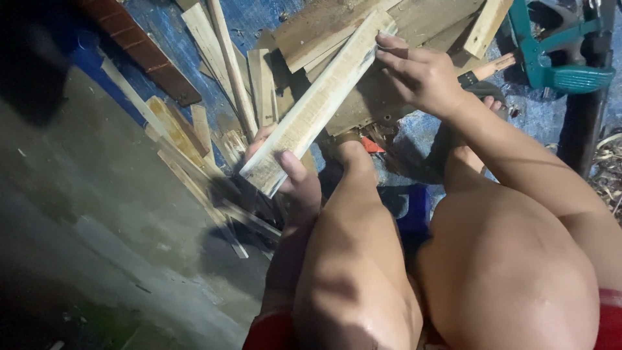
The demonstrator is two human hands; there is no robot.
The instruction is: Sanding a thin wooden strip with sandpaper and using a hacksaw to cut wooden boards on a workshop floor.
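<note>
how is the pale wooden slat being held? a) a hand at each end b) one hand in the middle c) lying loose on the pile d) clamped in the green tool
a: the left hand grips the near end of the wooden slat and the right hand holds the far end, above the scrap wood pile.

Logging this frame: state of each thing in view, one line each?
wooden slat: lifted, tilted, held at both ends
left hand: gripping slat's near end
right hand: gripping slat's far end
scrap wood pile: loose on blue tarp
teal tool: lying untouched
</note>
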